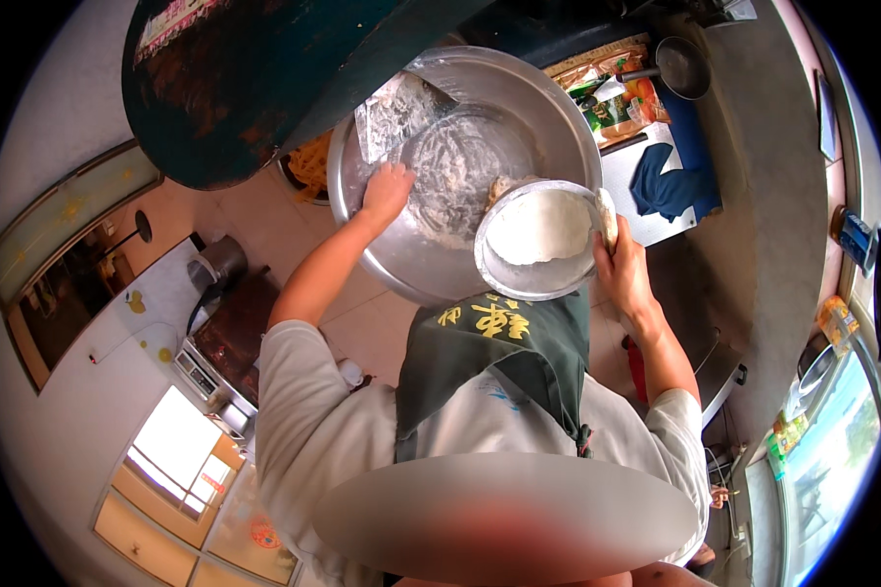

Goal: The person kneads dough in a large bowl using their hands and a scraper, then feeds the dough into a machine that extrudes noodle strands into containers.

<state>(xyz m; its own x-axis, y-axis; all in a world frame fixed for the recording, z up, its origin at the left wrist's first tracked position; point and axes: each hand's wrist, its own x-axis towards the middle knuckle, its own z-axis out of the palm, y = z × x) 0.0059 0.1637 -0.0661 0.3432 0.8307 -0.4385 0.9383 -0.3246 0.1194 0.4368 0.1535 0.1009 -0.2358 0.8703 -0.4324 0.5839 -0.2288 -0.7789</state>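
Observation:
A wide metal basin (431, 254) holds a floury residue. At its upper left is a pale, flour-streaked metal piece (396, 112). My left hand (387, 196) is just below that piece, over the basin's left side, fingers curled; what they hold, if anything, is unclear. My right hand (622, 249) grips the pale handle (605, 217) of a metal pot (504, 276) that contains white flour (538, 225). The pot is tilted slightly over the basin's lower right, partly hiding a lump of dough behind it.
A large dark, worn round object (206, 108) overhangs the upper left, near a container of orange food (308, 166). At right are packets (612, 103), a frying pan (683, 68) and a blue cloth (666, 181) on a board. Cooking equipment (225, 333) stands at left.

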